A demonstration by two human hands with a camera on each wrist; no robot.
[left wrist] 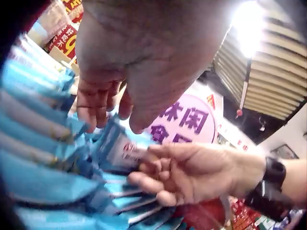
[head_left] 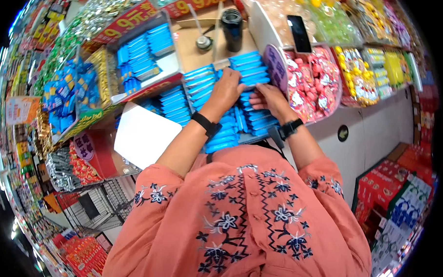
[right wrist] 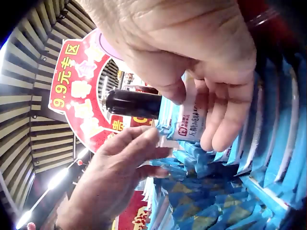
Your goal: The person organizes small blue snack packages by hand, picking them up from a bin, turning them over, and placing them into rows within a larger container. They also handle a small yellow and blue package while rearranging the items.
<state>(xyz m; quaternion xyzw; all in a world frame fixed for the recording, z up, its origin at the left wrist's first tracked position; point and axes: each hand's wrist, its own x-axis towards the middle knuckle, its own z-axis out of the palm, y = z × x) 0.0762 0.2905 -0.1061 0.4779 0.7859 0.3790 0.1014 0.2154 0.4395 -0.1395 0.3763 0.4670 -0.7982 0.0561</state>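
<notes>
Rows of blue snack packets [head_left: 199,89] are stacked on the display around both hands. My right hand [right wrist: 206,62] pinches a blue-and-white packet [right wrist: 189,115] between its thumb and fingers, the packet's printed white face showing. The left hand [head_left: 226,90] is just across from it over the rows; its fingers lie loosely extended, with fingertips right at the packet's corner in the right wrist view. In the left wrist view, the left hand [left wrist: 139,57] hangs over a packet [left wrist: 120,151], while the right hand [left wrist: 192,172] faces it with partly curled fingers.
Behind the rows stand a black tumbler [head_left: 231,30] and a small metal-lidded jar [head_left: 204,42]. A phone [head_left: 299,34] lies on the right-hand bins, above pink candies [head_left: 311,83]. A white board [head_left: 146,133] sits by the left forearm. A shopping cart [head_left: 94,207] is lower left.
</notes>
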